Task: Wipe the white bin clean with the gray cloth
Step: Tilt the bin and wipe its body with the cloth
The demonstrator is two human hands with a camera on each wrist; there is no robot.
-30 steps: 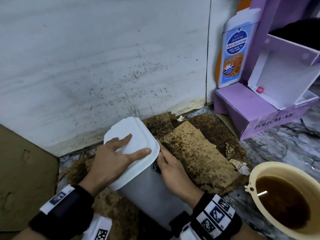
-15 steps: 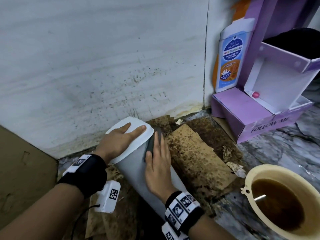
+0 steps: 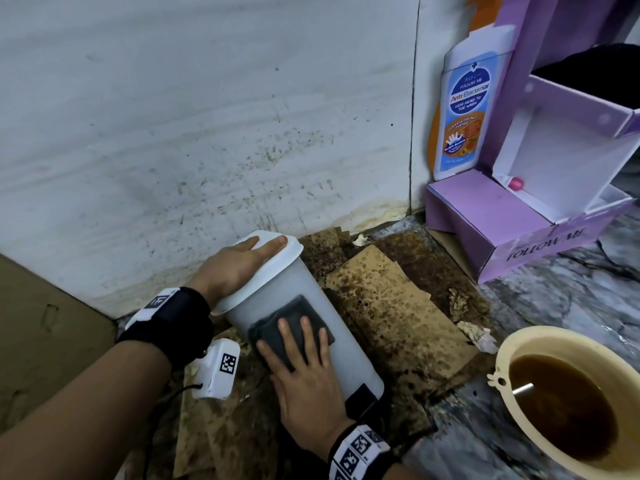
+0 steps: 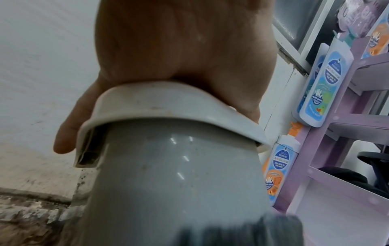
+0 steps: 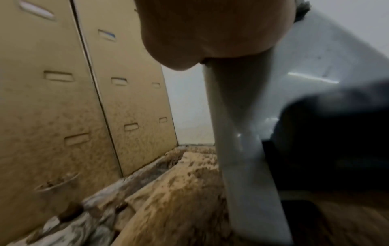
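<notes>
Gray cloth (image 3: 292, 329) lies pressed under flat right-hand fingers (image 3: 304, 332) against the white bin (image 3: 346, 344).

The head view looks steeply down from above at the bin (image 3: 311, 323) low in centre frame, wall filling the top. The left wrist view sits very close under the lid (image 4: 168, 106), facing up along it. The right wrist view, equally close, looks along the bin's side toward cardboard (image 5: 52, 99) at left. All share the bin.

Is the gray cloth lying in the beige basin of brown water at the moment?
No, the right hand presses the gray cloth flat against the white bin.
</notes>
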